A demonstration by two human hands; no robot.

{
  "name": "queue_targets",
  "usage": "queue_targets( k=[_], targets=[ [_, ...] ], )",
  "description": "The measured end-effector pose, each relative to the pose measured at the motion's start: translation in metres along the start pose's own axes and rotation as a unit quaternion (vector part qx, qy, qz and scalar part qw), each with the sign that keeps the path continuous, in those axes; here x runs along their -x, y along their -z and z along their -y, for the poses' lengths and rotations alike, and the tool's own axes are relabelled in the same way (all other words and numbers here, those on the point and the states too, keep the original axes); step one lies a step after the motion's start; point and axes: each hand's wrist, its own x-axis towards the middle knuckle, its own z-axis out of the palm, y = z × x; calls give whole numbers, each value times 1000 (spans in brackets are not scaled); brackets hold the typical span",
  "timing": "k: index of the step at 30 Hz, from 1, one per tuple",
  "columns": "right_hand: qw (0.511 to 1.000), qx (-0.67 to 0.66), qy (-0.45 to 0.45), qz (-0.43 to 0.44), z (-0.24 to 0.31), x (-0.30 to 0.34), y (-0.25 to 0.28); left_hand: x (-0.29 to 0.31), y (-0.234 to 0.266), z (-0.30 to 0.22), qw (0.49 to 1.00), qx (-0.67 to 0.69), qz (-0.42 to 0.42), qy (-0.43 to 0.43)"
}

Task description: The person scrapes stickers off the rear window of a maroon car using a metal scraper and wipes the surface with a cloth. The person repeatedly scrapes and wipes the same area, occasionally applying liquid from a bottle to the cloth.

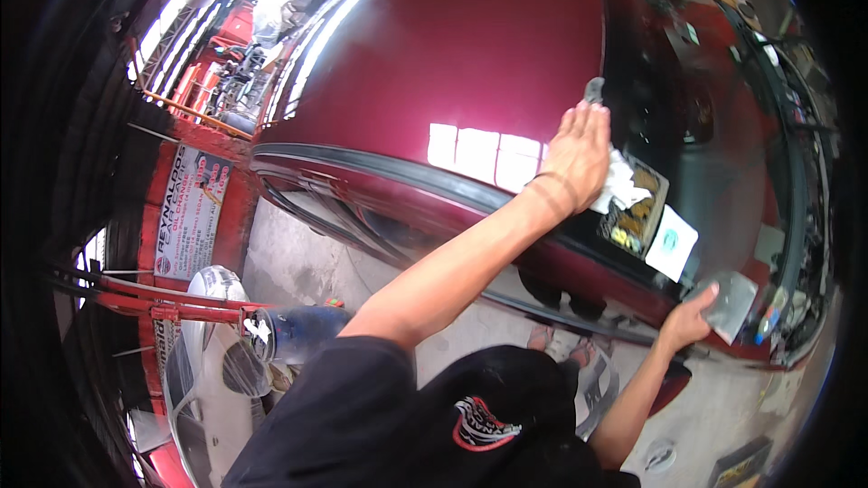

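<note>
My left hand (580,149) reaches across to the edge of the maroon car roof (488,36), beside the dark windshield (714,136). Its fingers are pressed together, and a small grey flat piece (594,89) sticks out past the fingertips against the roof edge. Crumpled white material (622,183) shows beside the wrist; whether the hand touches it is unclear. Lower right, my right hand (689,320) grips a flat grey plate (731,305) by its edge, thumb on top, near the windshield's lower corner.
A tray of brown and yellow bits (644,208) and a white sheet (672,244) show at the windshield. Down on the left stand a blue drum (303,333) and a red metal frame (172,309). A bright roof rail (389,165) edges the car.
</note>
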Motion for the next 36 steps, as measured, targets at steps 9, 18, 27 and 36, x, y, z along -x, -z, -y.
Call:
queue_targets(
  k=[9, 18, 27, 36],
  targets=[
    [999, -32, 1, 26, 1, -3, -3, 153, 56, -47, 998, 54, 41, -5],
    [1000, -22, -13, 17, 13, -2, 6, 66, 23, -19, 997, -43, 39, -53],
    [1000, 2, 9, -1, 14, -1, 3, -82, 4, 22, 990, -17, 131, 43],
    [999, -22, -38, -1, -2, -7, 7, 128, 36, -23, 993, 109, -20, -42]
  ],
)
